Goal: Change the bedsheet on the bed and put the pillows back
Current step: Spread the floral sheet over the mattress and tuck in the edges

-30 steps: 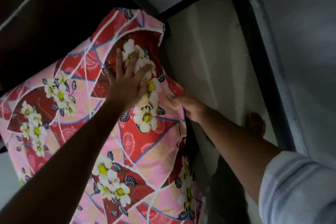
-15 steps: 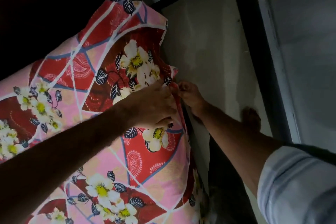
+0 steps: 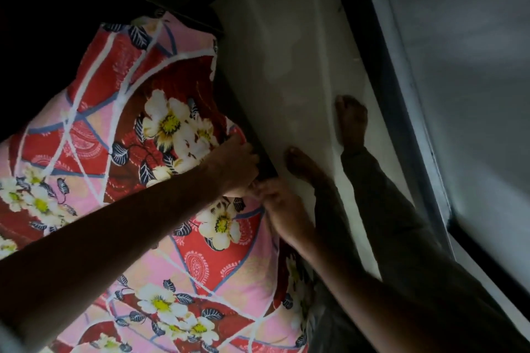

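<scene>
— Both hands work at the side edge of the bed. Nearest to me, my right hand (image 3: 282,205) comes from the floor side with its fingers curled on the hem of the floral bedsheet (image 3: 160,129), I think; in this dim light I cannot tell the grip fully. Just above it, my left hand (image 3: 233,165) is bent over the same edge and pinches the cloth there. The two hands touch.

— Where does the sheet lie?

— It covers the mattress top and hangs a little over the side, beside the pale floor (image 3: 286,66) where my bare feet (image 3: 351,123) stand.

— How do you do this step well?

— I judge I should pull the hem tight downward, push it under the mattress with flat fingers, then go along toward the far corner (image 3: 172,34), so no wrinkle remains.
</scene>
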### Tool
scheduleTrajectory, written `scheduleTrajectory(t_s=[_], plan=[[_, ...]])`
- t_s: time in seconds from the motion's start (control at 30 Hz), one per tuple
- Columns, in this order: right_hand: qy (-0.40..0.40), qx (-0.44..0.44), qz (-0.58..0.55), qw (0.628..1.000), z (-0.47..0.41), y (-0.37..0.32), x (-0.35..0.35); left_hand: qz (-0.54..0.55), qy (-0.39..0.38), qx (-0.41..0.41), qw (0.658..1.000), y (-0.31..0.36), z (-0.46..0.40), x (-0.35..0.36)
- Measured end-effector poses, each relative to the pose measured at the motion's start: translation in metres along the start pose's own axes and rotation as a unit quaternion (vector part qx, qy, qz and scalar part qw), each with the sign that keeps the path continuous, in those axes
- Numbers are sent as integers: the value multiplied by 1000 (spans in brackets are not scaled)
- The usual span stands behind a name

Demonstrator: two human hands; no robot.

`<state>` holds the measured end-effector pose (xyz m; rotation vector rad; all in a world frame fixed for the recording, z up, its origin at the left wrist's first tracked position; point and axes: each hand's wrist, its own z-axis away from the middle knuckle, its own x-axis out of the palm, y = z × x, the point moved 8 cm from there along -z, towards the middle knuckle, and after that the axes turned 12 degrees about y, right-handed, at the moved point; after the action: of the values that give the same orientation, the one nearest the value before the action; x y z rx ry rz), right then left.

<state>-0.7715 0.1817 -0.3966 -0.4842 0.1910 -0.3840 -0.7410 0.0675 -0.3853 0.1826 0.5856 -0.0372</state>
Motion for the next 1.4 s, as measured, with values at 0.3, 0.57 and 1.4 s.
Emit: scheduleTrajectory(t_s=[0.3,0.57,1.4], plan=[[-109,65,25,992,-11,62,36,-12,-98,-4,995,2,-3,7],[-225,121,0,967,-19,56,47,-31,-53,2,998,3,-4,6],[-86,-104,3,991,-54,-107,37,-31,11,-93,995,-123,61,-51]])
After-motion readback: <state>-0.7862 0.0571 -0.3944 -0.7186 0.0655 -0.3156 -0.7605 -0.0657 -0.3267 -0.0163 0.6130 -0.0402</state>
